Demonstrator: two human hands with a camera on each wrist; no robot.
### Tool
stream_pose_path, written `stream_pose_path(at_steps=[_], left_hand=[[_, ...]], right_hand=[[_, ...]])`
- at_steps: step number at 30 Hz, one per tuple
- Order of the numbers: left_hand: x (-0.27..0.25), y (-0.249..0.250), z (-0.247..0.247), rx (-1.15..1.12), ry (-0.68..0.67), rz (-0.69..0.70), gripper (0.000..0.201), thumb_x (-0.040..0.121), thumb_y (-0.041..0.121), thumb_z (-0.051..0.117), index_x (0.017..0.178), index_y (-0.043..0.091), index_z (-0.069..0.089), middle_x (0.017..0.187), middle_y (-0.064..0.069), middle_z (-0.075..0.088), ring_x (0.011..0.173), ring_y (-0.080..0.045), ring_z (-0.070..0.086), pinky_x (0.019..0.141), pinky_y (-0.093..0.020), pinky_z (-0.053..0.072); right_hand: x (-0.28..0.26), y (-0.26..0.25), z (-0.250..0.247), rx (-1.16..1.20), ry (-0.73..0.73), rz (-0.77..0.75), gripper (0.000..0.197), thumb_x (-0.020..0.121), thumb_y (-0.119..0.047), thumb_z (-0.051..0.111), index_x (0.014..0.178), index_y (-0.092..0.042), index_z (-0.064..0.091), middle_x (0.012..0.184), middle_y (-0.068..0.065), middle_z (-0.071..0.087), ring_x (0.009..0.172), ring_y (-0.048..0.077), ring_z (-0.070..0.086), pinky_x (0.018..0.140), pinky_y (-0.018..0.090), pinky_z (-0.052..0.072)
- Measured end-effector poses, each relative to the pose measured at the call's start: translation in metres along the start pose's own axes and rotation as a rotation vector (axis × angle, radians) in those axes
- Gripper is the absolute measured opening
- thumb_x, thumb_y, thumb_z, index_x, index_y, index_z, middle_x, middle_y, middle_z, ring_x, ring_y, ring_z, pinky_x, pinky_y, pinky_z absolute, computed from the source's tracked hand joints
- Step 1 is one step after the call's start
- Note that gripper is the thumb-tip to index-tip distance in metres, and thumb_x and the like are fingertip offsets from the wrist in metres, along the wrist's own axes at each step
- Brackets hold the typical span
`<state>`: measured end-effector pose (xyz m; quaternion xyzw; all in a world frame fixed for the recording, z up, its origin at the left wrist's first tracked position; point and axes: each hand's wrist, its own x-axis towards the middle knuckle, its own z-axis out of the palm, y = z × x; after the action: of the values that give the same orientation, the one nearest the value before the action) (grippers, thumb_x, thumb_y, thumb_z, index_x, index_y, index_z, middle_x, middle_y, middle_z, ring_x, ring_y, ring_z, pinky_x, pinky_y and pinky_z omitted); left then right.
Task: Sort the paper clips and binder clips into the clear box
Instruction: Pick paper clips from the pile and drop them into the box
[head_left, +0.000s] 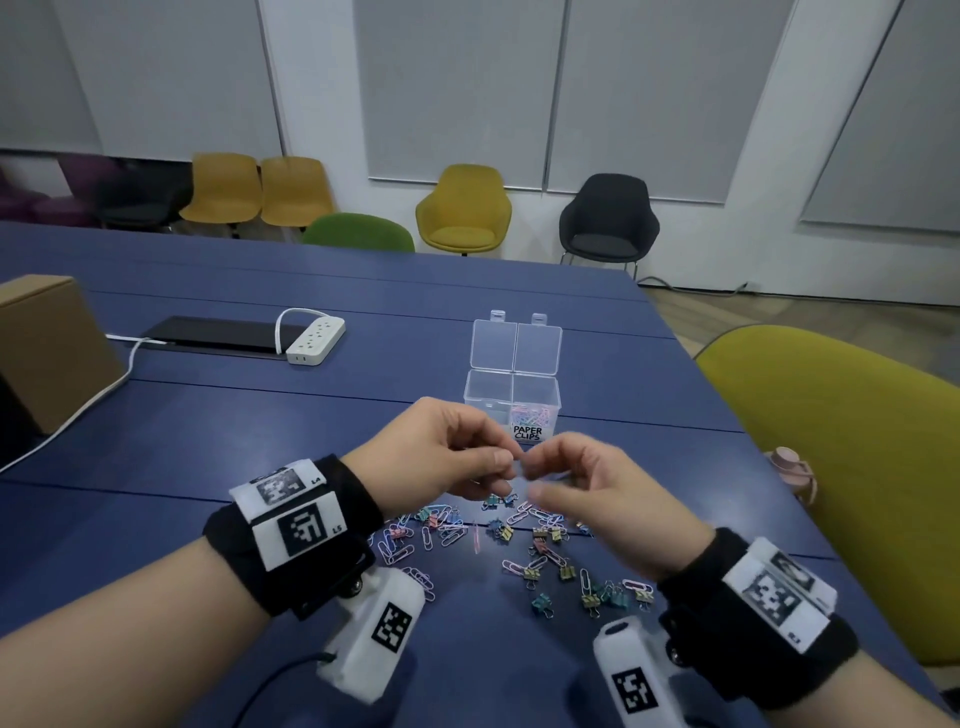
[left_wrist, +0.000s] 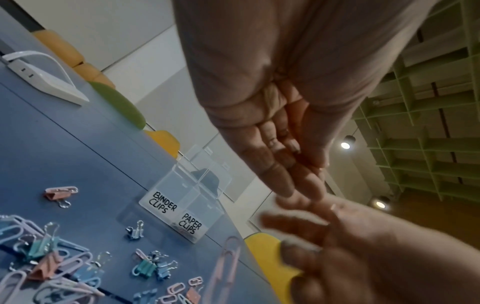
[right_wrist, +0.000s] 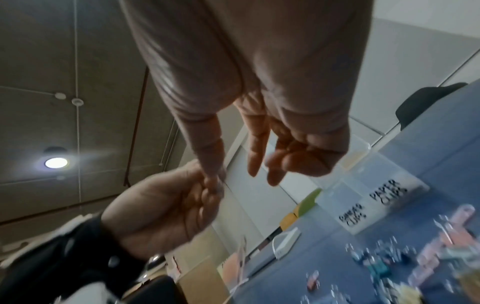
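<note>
A clear two-part box (head_left: 488, 389) stands open on the blue table (head_left: 208, 431); its right part, labelled PAPER CLIPS, holds pastel paper clips (head_left: 535, 415), and the left part, labelled BINDER CLIPS (left_wrist: 162, 202), looks empty. Loose paper clips and binder clips (head_left: 519, 545) lie scattered nearer me. Both hands hover above that pile, meeting fingertip to fingertip. My left hand (head_left: 498, 462) has its fingers curled and pinched together on something small that barely shows. My right hand (head_left: 532, 475) touches that spot with its index finger (right_wrist: 211, 174); its other fingers hang loosely curled.
A white power strip (head_left: 317, 340), a black flat device (head_left: 218, 332) and a cardboard box (head_left: 47, 348) sit at the left rear. An olive chair (head_left: 831, 441) and a pink object (head_left: 789, 465) border the table's right edge. More chairs line the wall.
</note>
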<state>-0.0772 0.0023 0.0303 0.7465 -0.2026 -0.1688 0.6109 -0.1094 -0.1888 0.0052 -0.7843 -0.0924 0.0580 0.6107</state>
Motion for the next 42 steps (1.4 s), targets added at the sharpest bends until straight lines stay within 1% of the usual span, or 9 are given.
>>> stream_pose_path(at_steps=[3, 6, 9, 13, 23, 35, 37, 40, 42], left_hand=[[-0.003, 0.006, 0.002, -0.065, 0.016, 0.003, 0.013, 0.09, -0.002, 0.056, 0.088, 0.005, 0.067, 0.073, -0.007, 0.069, 0.065, -0.013, 0.068, 0.063, -0.023, 0.058], [-0.005, 0.01, 0.002, -0.078, 0.049, 0.008, 0.011, 0.09, -0.002, 0.057, 0.09, 0.002, 0.067, 0.075, -0.009, 0.07, 0.066, -0.015, 0.069, 0.066, -0.026, 0.058], [-0.009, 0.016, -0.001, -0.094, 0.088, 0.01, 0.011, 0.089, -0.002, 0.057, 0.088, 0.003, 0.067, 0.075, -0.009, 0.07, 0.066, -0.014, 0.07, 0.065, -0.025, 0.058], [-0.019, 0.017, -0.012, -0.102, 0.148, 0.002, 0.012, 0.088, -0.002, 0.058, 0.086, 0.003, 0.068, 0.071, -0.008, 0.07, 0.065, -0.013, 0.07, 0.06, -0.022, 0.057], [-0.048, -0.003, -0.058, 0.012, 0.317, -0.089, 0.011, 0.085, -0.006, 0.06, 0.084, 0.0, 0.069, 0.065, -0.008, 0.07, 0.051, -0.012, 0.062, 0.056, -0.022, 0.057], [-0.085, -0.065, -0.145, 1.03, 0.278, -0.494, 0.008, 0.073, 0.019, 0.072, 0.068, 0.025, 0.072, 0.059, 0.008, 0.071, 0.061, -0.003, 0.066, 0.068, -0.02, 0.053], [-0.085, -0.072, -0.155, 1.116, 0.292, -0.605, 0.006, 0.071, 0.025, 0.072, 0.074, 0.03, 0.072, 0.072, 0.01, 0.074, 0.072, -0.005, 0.067, 0.076, -0.026, 0.055], [-0.079, -0.087, -0.165, 1.198, 0.292, -0.684, 0.054, 0.069, 0.038, 0.076, 0.12, 0.032, 0.06, 0.121, 0.007, 0.065, 0.111, -0.015, 0.06, 0.093, -0.032, 0.049], [-0.071, -0.089, -0.162, 1.232, 0.295, -0.678, 0.073, 0.068, 0.04, 0.077, 0.134, 0.031, 0.047, 0.136, 0.003, 0.052, 0.124, -0.02, 0.051, 0.099, -0.036, 0.045]], right_hand=[[-0.002, 0.008, 0.02, -0.113, -0.174, 0.032, 0.041, 0.077, -0.018, 0.074, 0.115, -0.02, 0.058, 0.112, -0.001, 0.06, 0.087, 0.013, 0.054, 0.082, 0.033, 0.05], [0.0, 0.017, 0.043, -0.093, -0.231, -0.017, 0.042, 0.082, -0.015, 0.069, 0.121, -0.021, 0.054, 0.11, -0.005, 0.057, 0.105, 0.011, 0.054, 0.097, 0.028, 0.045], [0.0, 0.021, 0.059, 0.053, -0.196, 0.05, 0.013, 0.093, -0.009, 0.055, 0.102, -0.016, 0.062, 0.095, 0.003, 0.063, 0.083, 0.012, 0.061, 0.074, 0.025, 0.05], [-0.003, 0.025, 0.07, 0.249, -0.238, 0.101, 0.025, 0.101, -0.01, 0.037, 0.093, -0.01, 0.061, 0.072, 0.002, 0.065, 0.052, 0.007, 0.057, 0.052, 0.019, 0.044], [-0.002, 0.036, 0.057, 0.091, -0.249, 0.179, 0.027, 0.103, -0.019, 0.033, 0.102, -0.008, 0.058, 0.076, 0.002, 0.064, 0.054, 0.008, 0.052, 0.047, 0.018, 0.039], [0.023, 0.048, 0.046, 0.443, 0.023, 0.389, 0.027, 0.099, -0.007, 0.037, 0.08, -0.005, 0.057, 0.053, -0.001, 0.043, 0.04, 0.008, 0.03, 0.04, 0.019, 0.027], [0.028, 0.047, 0.049, 0.333, 0.016, 0.387, 0.028, 0.098, -0.011, 0.037, 0.078, -0.009, 0.055, 0.047, -0.005, 0.034, 0.042, 0.009, 0.024, 0.044, 0.019, 0.024], [0.037, 0.044, 0.057, 0.136, 0.003, 0.373, 0.024, 0.096, -0.013, 0.039, 0.076, -0.012, 0.052, 0.049, -0.005, 0.033, 0.042, 0.01, 0.024, 0.045, 0.021, 0.023], [0.045, 0.041, 0.061, -0.177, -0.045, 0.325, 0.019, 0.093, -0.015, 0.045, 0.075, -0.015, 0.052, 0.059, -0.002, 0.04, 0.047, 0.011, 0.035, 0.047, 0.024, 0.03]])
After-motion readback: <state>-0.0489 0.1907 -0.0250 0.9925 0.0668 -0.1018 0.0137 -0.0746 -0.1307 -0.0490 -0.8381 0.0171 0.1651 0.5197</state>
